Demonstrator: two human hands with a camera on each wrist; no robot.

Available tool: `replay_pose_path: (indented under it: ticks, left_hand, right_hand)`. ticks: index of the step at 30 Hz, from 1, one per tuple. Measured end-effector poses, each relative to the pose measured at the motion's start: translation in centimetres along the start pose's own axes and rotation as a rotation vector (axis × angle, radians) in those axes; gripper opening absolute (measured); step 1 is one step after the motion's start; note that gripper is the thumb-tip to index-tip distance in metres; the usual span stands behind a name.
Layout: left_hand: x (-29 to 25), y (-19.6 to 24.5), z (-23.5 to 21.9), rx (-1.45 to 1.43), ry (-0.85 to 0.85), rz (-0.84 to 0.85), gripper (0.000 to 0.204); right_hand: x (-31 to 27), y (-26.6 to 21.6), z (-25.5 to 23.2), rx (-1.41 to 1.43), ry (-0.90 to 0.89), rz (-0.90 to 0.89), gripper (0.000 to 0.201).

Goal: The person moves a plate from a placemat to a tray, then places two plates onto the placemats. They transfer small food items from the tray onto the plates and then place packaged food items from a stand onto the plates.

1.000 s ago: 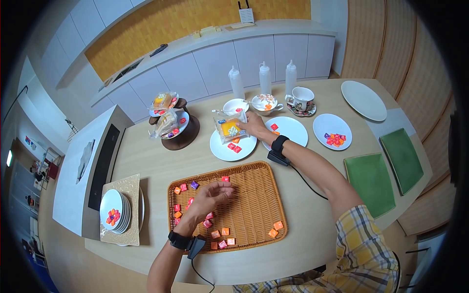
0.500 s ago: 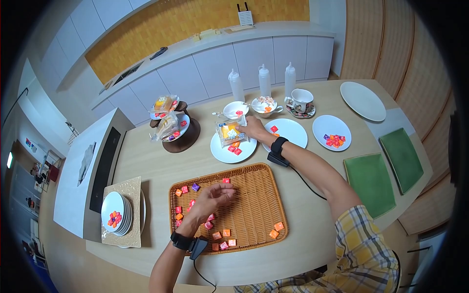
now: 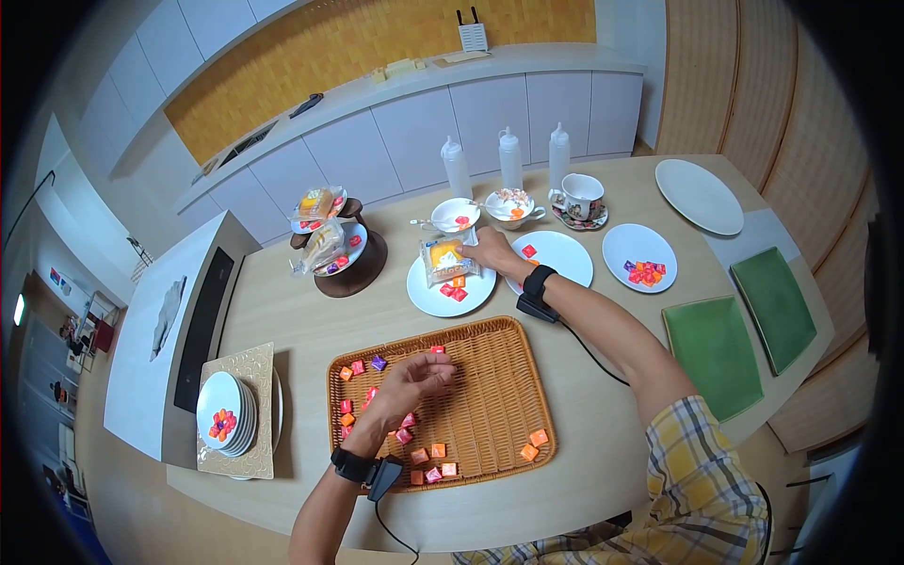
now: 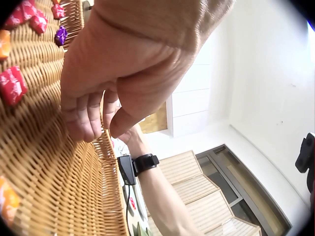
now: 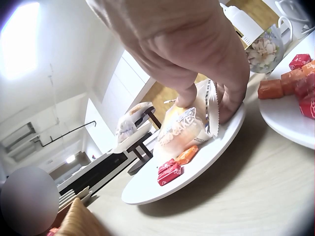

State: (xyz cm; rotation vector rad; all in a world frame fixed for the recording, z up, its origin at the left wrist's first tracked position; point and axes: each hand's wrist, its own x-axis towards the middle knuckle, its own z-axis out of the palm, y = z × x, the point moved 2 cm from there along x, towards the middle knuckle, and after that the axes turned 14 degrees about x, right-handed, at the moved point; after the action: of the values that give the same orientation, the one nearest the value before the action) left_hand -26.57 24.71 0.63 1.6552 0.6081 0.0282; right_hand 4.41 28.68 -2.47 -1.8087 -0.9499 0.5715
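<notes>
left hand (image 3: 411,379): over wicker tray (image 3: 490,400), fingers curled, fingertips together; whether it pinches anything cannot be told | wrapped cake (image 3: 444,258): on white plate (image 3: 428,292) beyond tray's far edge, leaning toward right hand | right hand (image 3: 492,249): nearer, pinching wrapper's crimped edge | room: bare tabletop between tray and plate

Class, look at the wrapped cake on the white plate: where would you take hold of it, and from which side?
Probably by the crimped seal at the right end of the wrapped cake, coming from the right, as the right hand does now. That flat, serrated edge stands up off the white plate and gives fingers a thin flap to pinch, sparing the soft bulging middle. Candies crowd its near side.
</notes>
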Motion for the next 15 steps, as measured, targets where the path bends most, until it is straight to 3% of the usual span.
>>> replay_pose_path:
  ticks: [10,15]
  left_hand:
    - [0.0,0.3,0.0,-0.008,0.000,0.015,0.033]
    - [0.2,0.4,0.0,-0.010,0.010,0.026,0.035]
  right_hand:
    - [-1.3,-0.8,-0.1,-0.097,0.113,-0.096,0.049]
    - [-1.9,-1.5,-0.8,-0.106,0.088,-0.115,0.047]
